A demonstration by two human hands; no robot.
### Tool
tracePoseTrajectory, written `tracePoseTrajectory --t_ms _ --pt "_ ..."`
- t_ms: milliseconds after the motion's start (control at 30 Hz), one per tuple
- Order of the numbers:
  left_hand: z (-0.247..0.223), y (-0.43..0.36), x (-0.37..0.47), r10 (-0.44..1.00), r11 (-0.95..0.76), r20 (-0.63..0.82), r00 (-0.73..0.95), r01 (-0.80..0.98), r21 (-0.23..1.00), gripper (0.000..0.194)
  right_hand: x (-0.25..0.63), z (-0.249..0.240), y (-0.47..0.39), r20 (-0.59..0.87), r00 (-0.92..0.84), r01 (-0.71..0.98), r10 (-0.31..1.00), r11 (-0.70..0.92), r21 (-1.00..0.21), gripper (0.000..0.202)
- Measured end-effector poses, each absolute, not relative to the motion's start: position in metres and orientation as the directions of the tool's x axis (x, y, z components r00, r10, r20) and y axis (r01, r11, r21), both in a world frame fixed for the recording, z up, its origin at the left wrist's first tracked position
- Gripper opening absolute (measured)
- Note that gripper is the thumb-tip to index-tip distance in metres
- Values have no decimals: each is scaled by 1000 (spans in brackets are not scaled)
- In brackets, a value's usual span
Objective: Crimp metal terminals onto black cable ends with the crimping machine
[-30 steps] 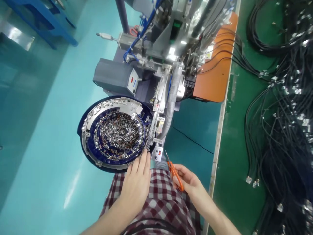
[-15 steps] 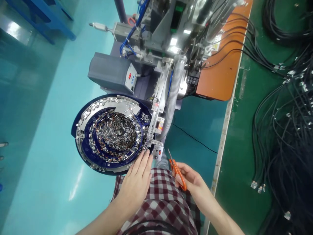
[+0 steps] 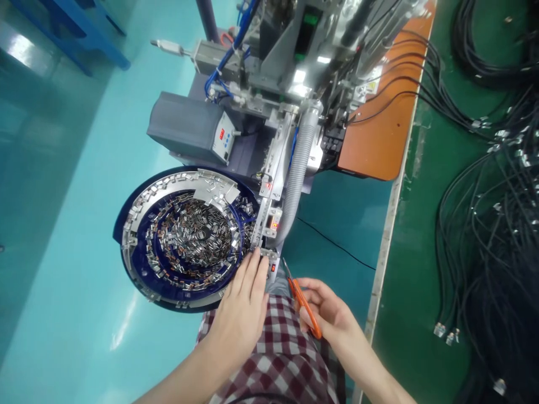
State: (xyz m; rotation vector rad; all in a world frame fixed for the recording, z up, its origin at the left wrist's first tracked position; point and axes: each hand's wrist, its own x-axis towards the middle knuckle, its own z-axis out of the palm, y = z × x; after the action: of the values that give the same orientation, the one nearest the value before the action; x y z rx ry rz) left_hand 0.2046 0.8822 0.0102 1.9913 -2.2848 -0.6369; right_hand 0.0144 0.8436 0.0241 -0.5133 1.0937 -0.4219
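Glossy teal floor (image 3: 90, 224) spreads beyond our fingertips. Our left hand (image 3: 240, 314), fingers straight, gripping nothing visible, reaches the round blue bowl (image 3: 144, 268) of silvery pieces (image 3: 202, 233); our right hand's (image 3: 330, 320) curled fingers pinch orange-handled metal scissors (image 3: 306, 310).

Wears a loose checked garment (image 3: 280, 339) at six o'clock, squared in maroon, white and muted in-between tones, softly creased. Shows grey-blue cloth (image 3: 278, 288) above it and a thin dark band (image 3: 252, 395) below. Leaves left hand (image 3: 240, 317), right hand (image 3: 332, 320) and forearms bare.
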Motion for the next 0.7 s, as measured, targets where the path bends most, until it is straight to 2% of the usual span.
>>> tracePoseTrajectory --t_ms 67,267,333,467,633,700 --pt "10 868 201 -963 60 -223 -150 -928 367 60 14 25 842 -697 408 85 -590 785 -614 35" --pt "9 845 200 -959 48 -239 -153 -917 396 62 9 36 831 -662 417 44 -622 742 -669 19" --pt "8 841 199 -959 47 -240 -153 -916 397 62 8 40 825 -663 419 62 -620 748 -661 23" --pt "6 835 197 -960 39 -245 -139 -927 373 62 7 37 811 -670 401 113 -625 759 -641 48" --pt "6 833 196 -963 67 -225 -146 -943 325 60 7 20 798 -716 265 115 -646 758 -642 43" --pt "7 830 196 -965 79 -212 -154 -944 321 58 8 14 795 -722 254 115 -644 761 -639 47"
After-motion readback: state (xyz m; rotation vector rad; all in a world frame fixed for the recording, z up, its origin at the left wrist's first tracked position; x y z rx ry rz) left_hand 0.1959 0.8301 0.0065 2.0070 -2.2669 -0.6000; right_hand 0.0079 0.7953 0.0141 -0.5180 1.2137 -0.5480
